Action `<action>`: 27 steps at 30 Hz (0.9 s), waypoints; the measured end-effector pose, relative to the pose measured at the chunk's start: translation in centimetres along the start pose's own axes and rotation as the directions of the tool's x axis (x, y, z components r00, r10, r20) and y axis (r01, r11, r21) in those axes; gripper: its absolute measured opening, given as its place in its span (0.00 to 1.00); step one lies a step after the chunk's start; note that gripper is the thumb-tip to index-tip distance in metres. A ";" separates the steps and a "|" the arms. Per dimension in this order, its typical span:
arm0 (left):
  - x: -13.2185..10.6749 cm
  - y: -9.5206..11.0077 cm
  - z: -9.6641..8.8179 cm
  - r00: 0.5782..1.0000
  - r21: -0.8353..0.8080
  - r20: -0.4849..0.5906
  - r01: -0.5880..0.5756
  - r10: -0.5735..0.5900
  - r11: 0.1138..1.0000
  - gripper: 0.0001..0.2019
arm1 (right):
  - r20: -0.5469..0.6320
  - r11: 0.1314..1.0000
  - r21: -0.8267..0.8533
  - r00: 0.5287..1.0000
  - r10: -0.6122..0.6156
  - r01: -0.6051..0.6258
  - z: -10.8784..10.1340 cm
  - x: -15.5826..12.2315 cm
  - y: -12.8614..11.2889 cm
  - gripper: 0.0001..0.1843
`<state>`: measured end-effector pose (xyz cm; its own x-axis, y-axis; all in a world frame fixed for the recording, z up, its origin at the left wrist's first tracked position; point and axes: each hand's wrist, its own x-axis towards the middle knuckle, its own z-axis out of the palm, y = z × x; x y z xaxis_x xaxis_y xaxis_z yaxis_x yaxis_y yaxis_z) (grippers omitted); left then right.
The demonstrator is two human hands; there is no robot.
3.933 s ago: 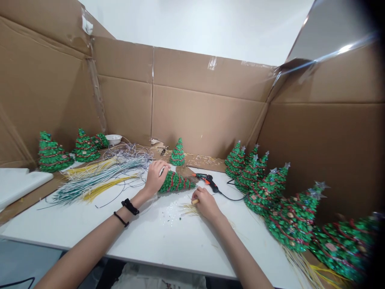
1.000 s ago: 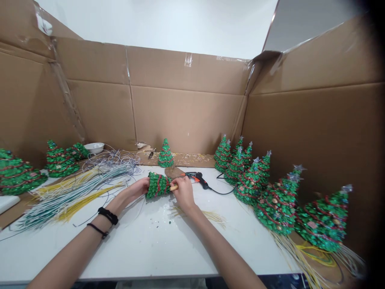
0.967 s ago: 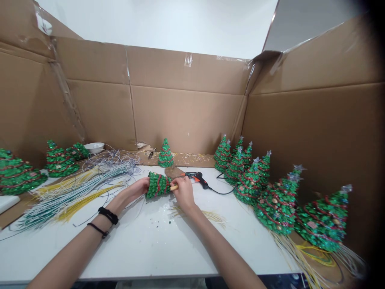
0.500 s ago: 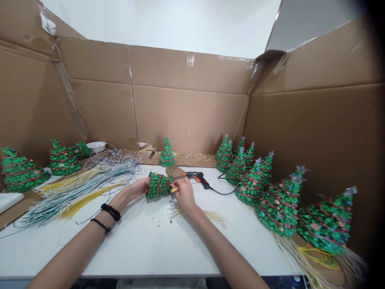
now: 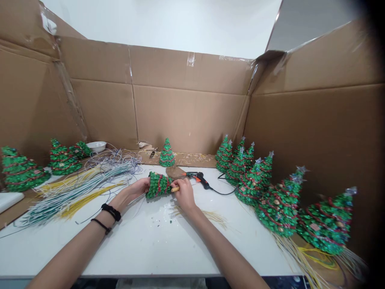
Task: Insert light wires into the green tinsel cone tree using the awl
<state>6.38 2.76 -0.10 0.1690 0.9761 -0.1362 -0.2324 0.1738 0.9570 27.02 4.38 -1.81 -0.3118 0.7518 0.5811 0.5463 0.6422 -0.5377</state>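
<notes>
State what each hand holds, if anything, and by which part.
Left hand: a tipped green tree, at its wide base end. Right hand: a tan stick, in the fingers; exactly where along it cannot be told.

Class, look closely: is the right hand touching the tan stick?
Touching: the head view shows the tan stick gripped in the right hand, one end poking out.

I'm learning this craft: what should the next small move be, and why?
Probably work the tan stick against the tilted green tree: the right hand holds the stick near the tree's narrower end, and the left hand holds the wider one.
</notes>
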 end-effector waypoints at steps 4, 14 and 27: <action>0.3 -0.3 -0.3 1.000 0.002 -0.008 0.002 -0.002 1.000 0.09 | -0.009 1.000 0.001 1.000 0.001 -0.001 0.2 -0.1 -0.1 0.09; 0.9 -0.8 -0.9 1.000 -0.031 0.012 0.023 -0.022 0.999 0.09 | -0.023 1.000 0.014 1.000 0.003 -0.002 0.7 -0.3 0.1 0.10; -0.2 -0.2 -0.5 0.993 -0.123 0.094 0.084 -0.073 0.989 0.12 | 0.181 0.997 0.068 0.983 -0.033 0.021 -1.6 -0.4 -0.1 0.05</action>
<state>5.96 2.55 -0.39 0.2745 0.9444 -0.1812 -0.3334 0.2702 0.9032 28.38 3.79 -1.02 -0.4650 0.7451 0.4781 0.4856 0.6662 -0.5660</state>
